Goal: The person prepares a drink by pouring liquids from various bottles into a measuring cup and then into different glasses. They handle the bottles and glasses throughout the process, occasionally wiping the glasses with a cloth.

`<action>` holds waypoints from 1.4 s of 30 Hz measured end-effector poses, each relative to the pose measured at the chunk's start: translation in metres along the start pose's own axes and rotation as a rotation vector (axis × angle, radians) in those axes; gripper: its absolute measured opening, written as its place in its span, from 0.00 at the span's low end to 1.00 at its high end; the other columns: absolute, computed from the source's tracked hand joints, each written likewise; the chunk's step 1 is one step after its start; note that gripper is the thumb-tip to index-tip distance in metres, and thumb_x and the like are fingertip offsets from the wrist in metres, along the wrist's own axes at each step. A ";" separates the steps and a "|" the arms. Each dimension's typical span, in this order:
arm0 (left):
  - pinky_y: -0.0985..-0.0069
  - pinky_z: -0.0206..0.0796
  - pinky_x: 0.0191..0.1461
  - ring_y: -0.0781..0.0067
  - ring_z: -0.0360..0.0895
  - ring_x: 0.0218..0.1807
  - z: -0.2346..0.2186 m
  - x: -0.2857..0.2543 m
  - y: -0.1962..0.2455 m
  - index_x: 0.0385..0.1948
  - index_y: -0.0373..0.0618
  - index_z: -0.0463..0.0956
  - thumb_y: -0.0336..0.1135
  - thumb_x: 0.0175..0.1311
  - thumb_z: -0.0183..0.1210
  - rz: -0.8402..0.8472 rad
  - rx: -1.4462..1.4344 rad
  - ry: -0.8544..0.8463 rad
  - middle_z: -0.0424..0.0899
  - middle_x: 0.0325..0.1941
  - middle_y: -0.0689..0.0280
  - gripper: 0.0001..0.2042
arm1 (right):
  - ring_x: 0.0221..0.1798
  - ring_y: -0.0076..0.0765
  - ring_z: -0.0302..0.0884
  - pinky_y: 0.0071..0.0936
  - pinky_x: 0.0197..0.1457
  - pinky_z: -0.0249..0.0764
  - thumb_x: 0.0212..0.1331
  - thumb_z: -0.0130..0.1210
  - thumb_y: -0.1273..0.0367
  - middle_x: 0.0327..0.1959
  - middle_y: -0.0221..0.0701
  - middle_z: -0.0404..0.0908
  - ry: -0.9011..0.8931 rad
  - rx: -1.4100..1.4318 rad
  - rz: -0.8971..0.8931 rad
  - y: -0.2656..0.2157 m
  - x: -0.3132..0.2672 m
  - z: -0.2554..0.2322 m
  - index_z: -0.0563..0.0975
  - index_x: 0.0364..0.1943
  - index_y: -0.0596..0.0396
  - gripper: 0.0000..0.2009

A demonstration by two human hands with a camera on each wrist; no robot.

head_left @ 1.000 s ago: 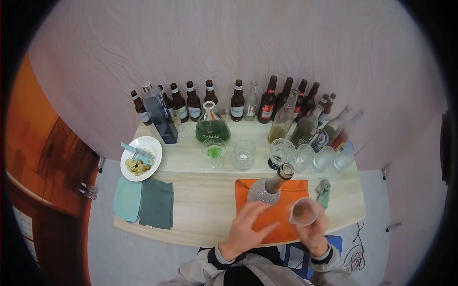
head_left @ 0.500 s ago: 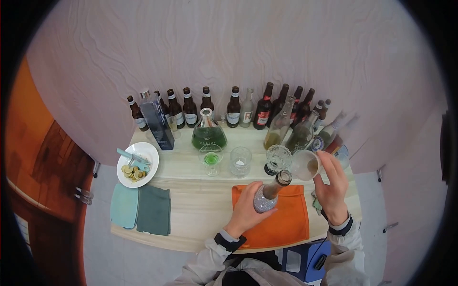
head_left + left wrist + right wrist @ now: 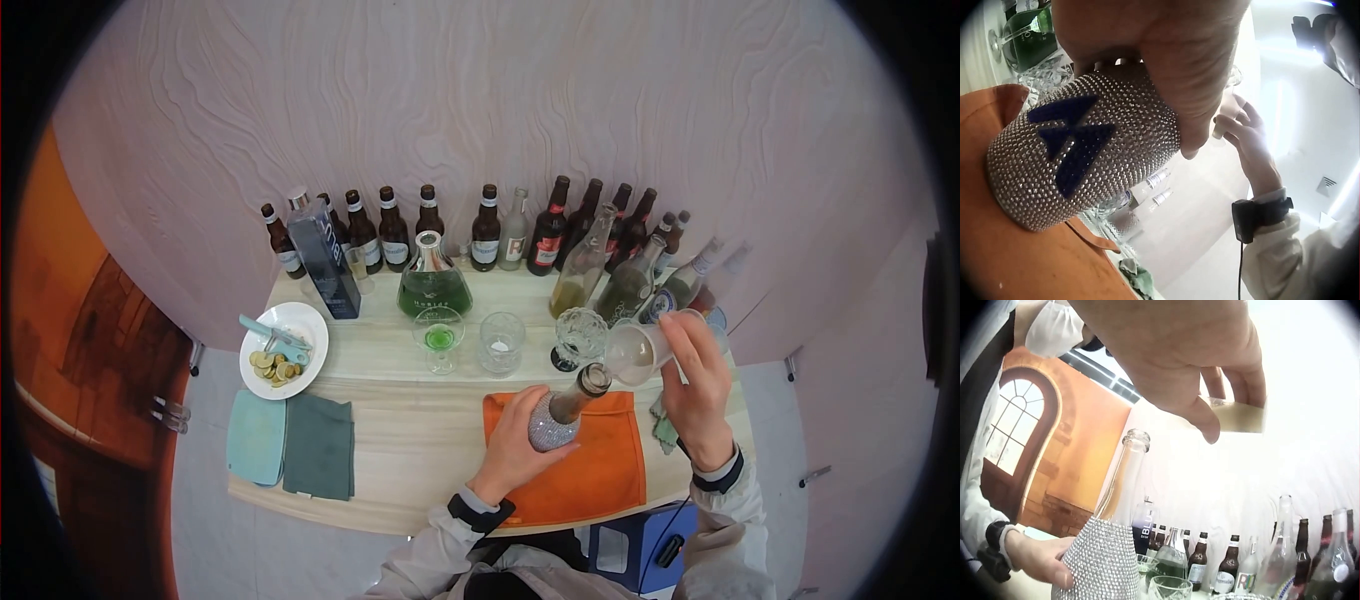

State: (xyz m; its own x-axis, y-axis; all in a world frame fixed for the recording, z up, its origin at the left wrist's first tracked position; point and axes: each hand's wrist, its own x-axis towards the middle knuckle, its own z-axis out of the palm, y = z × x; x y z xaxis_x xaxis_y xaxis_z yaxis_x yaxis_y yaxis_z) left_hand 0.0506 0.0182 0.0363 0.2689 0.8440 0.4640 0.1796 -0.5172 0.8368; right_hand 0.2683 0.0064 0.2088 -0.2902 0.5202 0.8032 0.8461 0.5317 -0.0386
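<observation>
My left hand [image 3: 515, 448] grips a rhinestone-covered bottle [image 3: 553, 428] around its body, over the orange cloth [image 3: 600, 475]. A dark blue emblem shows on its sparkling side in the left wrist view, and its clear glass neck [image 3: 1130, 465] points up with the mouth uncovered. My right hand [image 3: 700, 390] holds a clear cup [image 3: 628, 352] between thumb and fingers. Cloudy yellowish liquid [image 3: 1239, 417] lies inside it. In the head view the cup is tipped toward the bottle, its rim just beyond and right of the bottle mouth.
Behind the hands stand a black-footed cut-glass goblet [image 3: 578, 338], a tumbler [image 3: 500, 345] and a stemmed glass [image 3: 438, 350] with green liquid. Several bottles line the back, including a green-filled decanter [image 3: 435, 290]. Left are a plate [image 3: 315, 345] of sliced fruit and folded cloths [image 3: 320, 450].
My left hand, earlier loose beside the standing bottle, has taken hold of its body. My right hand has carried the cup away from me and tipped it, then drawn it slightly left toward the bottle mouth.
</observation>
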 end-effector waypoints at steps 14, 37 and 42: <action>0.59 0.66 0.72 0.48 0.72 0.69 0.000 0.000 -0.001 0.68 0.40 0.66 0.43 0.49 0.81 0.001 -0.006 -0.006 0.73 0.68 0.51 0.44 | 0.54 0.56 0.81 0.48 0.59 0.79 0.47 0.61 0.87 0.50 0.43 0.82 0.017 -0.103 -0.058 -0.001 0.006 -0.001 0.82 0.57 0.59 0.27; 0.59 0.67 0.72 0.48 0.72 0.70 0.000 -0.001 -0.002 0.69 0.42 0.65 0.42 0.49 0.81 0.000 -0.019 -0.007 0.72 0.68 0.52 0.45 | 0.58 0.55 0.80 0.50 0.63 0.77 0.43 0.59 0.88 0.52 0.42 0.82 -0.001 -0.170 -0.052 -0.006 0.011 -0.005 0.83 0.56 0.56 0.29; 0.59 0.66 0.73 0.49 0.71 0.70 0.000 -0.001 -0.002 0.69 0.42 0.65 0.43 0.49 0.81 -0.007 -0.013 -0.014 0.72 0.68 0.52 0.45 | 0.59 0.56 0.79 0.52 0.63 0.76 0.40 0.57 0.88 0.52 0.42 0.82 -0.005 -0.181 -0.066 -0.005 0.012 -0.006 0.83 0.55 0.56 0.31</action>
State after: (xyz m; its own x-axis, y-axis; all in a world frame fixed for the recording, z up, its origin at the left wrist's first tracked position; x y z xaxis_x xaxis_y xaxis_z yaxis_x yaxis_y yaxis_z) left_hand 0.0501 0.0187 0.0345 0.2808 0.8455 0.4541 0.1691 -0.5093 0.8438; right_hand 0.2633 0.0064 0.2223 -0.3496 0.4920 0.7973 0.8917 0.4358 0.1220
